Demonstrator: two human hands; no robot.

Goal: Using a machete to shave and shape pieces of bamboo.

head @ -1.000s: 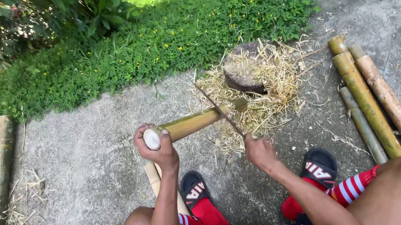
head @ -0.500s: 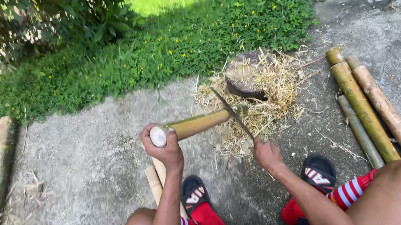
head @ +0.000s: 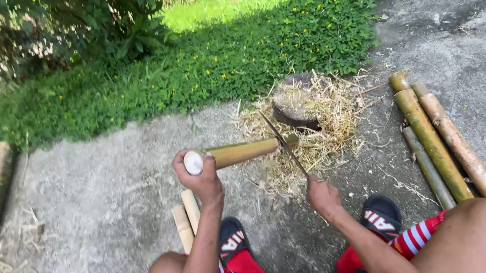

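The person sits low on the concrete ground [head: 98,199], knees bent, with both hands out in front and well apart. The left hand [head: 202,180] is closed around the near end of a short bamboo section [head: 241,152], whose pale cut face shows just above the thumb; the piece slopes away from the body, its far end resting at the edge of a heap of dry straw-coloured shavings [head: 315,132]. The right hand [head: 322,194] is clamped on the handle of a long, thin blade [head: 284,144], which runs up and left from the fist and lies across the far end of the bamboo section, touching it.

In the middle of the shavings sits a round wooden block [head: 294,103], dark at its lower rim. To the right, several long bamboo poles [head: 435,138] lie side by side on the concrete, partly hidden by the person's right knee. Two short pale split pieces [head: 186,218] lie on the ground just below the left hand. The feet wear black slide sandals [head: 382,214] over red socks. A strip of low green plants [head: 158,79] borders the concrete on the far side
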